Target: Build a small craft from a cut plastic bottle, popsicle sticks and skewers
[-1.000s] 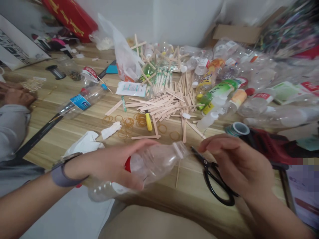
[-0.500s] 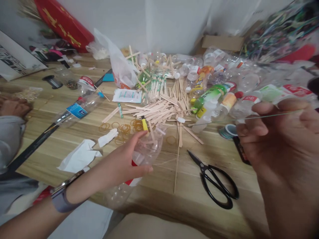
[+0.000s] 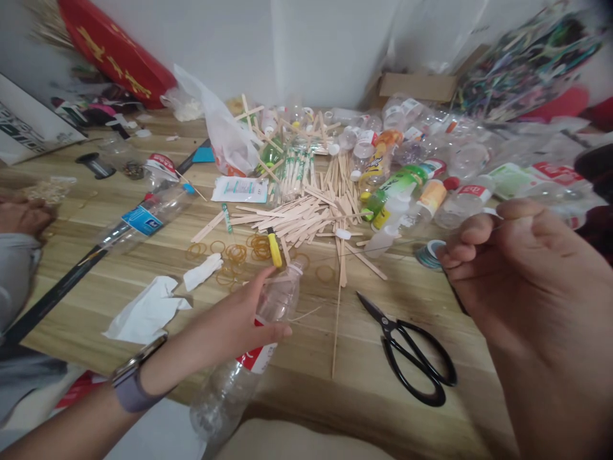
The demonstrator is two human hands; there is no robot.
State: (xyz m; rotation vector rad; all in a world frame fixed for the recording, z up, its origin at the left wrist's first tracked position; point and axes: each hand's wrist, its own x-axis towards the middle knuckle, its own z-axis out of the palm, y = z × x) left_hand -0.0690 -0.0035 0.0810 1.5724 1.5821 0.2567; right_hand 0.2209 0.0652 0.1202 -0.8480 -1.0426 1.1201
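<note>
My left hand (image 3: 251, 316) is wrapped around a clear plastic bottle (image 3: 280, 294) with a red and white label, thumb and index finger on its near side. The bottle is uncapped and lies at a slant, its neck pointing away from me. At the right, my raised right hand (image 3: 522, 275) pinches a thin greenish thread (image 3: 407, 246) between thumb and index finger. The thread runs left toward the bottle neck; its far end is too fine to make out. Black-handled scissors (image 3: 389, 326) lie open between the hands. A spool of thread (image 3: 431, 253) stands beside my right fingers.
Wooden sticks (image 3: 299, 217) are heaped mid-table, with rubber bands (image 3: 234, 252) and a yellow-handled tool (image 3: 274, 248) in front. Many plastic bottles (image 3: 397, 185) crowd the back right. At left are crumpled tissues (image 3: 146, 313), a joined bottle (image 3: 143, 220) and another person's hand (image 3: 22, 217).
The bottle's neck has shifted slightly left and toward me, and more of its base shows. The thread, a taut line before, now hangs lower and is fainter. Both hands keep their grip.
</note>
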